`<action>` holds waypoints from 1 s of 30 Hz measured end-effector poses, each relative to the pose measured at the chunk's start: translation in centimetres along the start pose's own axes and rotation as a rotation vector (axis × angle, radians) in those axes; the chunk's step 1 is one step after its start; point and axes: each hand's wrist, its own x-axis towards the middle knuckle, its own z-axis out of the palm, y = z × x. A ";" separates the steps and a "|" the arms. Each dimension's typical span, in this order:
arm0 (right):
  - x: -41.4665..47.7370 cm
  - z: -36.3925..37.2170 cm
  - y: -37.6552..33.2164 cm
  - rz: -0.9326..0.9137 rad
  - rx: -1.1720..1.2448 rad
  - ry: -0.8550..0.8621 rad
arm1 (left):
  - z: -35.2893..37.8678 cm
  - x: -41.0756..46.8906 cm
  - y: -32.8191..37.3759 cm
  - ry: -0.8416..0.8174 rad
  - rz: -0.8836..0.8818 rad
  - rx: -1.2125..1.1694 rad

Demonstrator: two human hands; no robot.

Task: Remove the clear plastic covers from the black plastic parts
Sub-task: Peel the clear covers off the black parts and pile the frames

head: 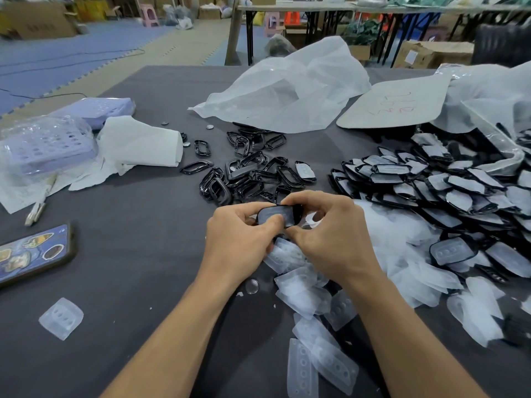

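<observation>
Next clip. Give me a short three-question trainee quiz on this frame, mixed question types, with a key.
1. True or false: the left hand and the right hand both hold the same black part.
2. The covered parts are piled: A) to the person's left, B) to the person's right, C) directly under the forearms.
3. Short answer: what patterned flat object lies far to the left of the hands?

Key: 1 true. 2 B. 3 the phone.
</observation>
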 end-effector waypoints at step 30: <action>1.2 1.6 2.9 0.031 -0.493 -0.157 | 1.4 3.7 -2.3 -0.057 0.384 0.727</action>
